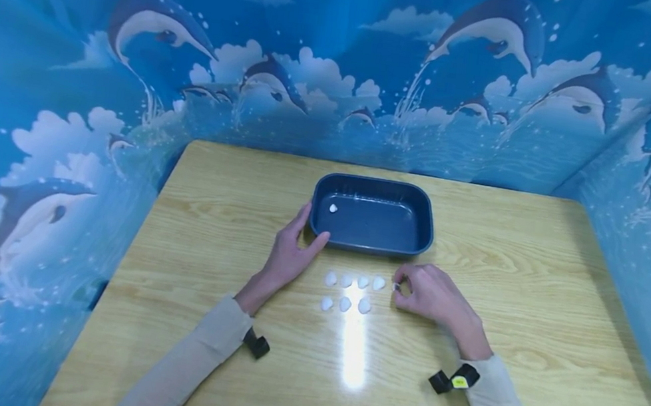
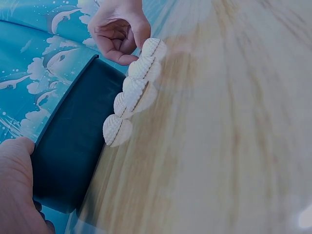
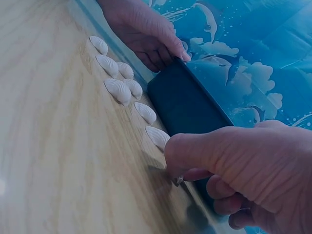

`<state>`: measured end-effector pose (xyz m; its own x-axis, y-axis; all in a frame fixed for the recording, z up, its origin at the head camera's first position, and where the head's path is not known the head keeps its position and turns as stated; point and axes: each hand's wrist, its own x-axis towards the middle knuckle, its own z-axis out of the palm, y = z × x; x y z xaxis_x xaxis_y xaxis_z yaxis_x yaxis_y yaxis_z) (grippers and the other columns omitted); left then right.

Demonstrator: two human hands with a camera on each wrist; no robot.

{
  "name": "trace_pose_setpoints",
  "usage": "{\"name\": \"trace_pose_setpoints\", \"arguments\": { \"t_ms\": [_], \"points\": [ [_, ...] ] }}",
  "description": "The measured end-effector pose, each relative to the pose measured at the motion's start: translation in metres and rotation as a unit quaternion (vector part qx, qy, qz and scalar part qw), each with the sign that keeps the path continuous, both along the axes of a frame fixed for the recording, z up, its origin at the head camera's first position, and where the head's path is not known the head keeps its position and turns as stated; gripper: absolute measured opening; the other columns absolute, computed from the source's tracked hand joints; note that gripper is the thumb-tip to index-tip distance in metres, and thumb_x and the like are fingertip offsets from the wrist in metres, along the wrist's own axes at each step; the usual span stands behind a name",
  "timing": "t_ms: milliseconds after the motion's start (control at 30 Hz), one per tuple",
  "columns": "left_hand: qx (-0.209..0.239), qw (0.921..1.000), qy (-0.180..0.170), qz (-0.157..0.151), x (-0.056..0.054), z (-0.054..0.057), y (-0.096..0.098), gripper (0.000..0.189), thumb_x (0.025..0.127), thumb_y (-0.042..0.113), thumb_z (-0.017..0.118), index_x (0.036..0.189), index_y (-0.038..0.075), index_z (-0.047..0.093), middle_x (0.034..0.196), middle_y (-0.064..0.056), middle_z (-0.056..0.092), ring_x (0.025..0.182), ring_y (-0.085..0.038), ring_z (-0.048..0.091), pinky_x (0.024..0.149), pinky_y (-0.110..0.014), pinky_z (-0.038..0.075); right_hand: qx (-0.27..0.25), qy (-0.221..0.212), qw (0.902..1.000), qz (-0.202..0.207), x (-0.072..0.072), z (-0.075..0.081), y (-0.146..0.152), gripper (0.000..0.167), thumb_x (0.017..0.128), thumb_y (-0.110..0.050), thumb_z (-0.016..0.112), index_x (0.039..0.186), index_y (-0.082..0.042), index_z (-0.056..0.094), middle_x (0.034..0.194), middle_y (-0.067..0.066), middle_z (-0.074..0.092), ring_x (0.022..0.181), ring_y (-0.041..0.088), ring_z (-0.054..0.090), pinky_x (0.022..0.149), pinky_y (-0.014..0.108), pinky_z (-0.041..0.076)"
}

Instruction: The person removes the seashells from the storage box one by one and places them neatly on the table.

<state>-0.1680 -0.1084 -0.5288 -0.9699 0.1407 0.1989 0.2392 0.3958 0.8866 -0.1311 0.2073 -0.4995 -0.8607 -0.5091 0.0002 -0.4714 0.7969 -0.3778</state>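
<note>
My left hand [image 1: 290, 252] grips the near left corner of a dark blue plastic basin [image 1: 368, 249], with the thumb at the rim and the fingers along the left side. Inside the basin, toward the left, lies one small white seashell [image 1: 333, 208]. Right of the shell rows, my right hand [image 1: 432, 294] pinches a seashell [image 1: 396, 287] between thumb and index finger, close over the table; the fingers hide most of it. In the right wrist view, ribbed white shells [image 3: 117, 90] lie on the wood beside the basin.
Two rows of white shells lie on the wooden table [image 1: 227, 218] in front of the basin: several in the back row [image 1: 347, 280] and three in the front row [image 1: 345, 304]. A blue dolphin-print curtain [image 1: 311, 121] stands behind the table and along both sides.
</note>
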Motion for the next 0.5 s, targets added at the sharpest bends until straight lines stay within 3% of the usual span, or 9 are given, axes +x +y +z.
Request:
{"name": "trace_pose_setpoints", "arguments": {
  "t_ms": [267,500],
  "points": [
    [-0.001,1.0000,-0.002,0.001,0.000,0.000,0.000,0.079,0.104,0.034,0.067,0.164,0.003,0.026,0.170,-0.017,0.026,0.158,-0.023,0.024,0.128,-0.042,0.025,0.005,-0.008,0.9999,-0.004,0.002,0.002,0.001,0.018,0.083,-0.022,0.077,0.098,-0.012,0.075,0.066,-0.011,0.054,0.057,0.005,0.045,0.051,0.023,0.039],
    [-0.004,1.0000,-0.003,0.004,0.000,0.000,0.001,0.078,0.104,0.030,0.067,0.164,0.002,0.026,0.170,-0.017,0.026,0.158,-0.022,0.023,0.128,-0.043,0.025,-0.013,-0.018,0.9998,0.000,0.004,0.016,0.000,0.016,0.084,-0.020,0.078,0.098,-0.012,0.075,0.068,-0.010,0.056,0.058,0.005,0.045,0.050,0.023,0.039]
  ]
}}
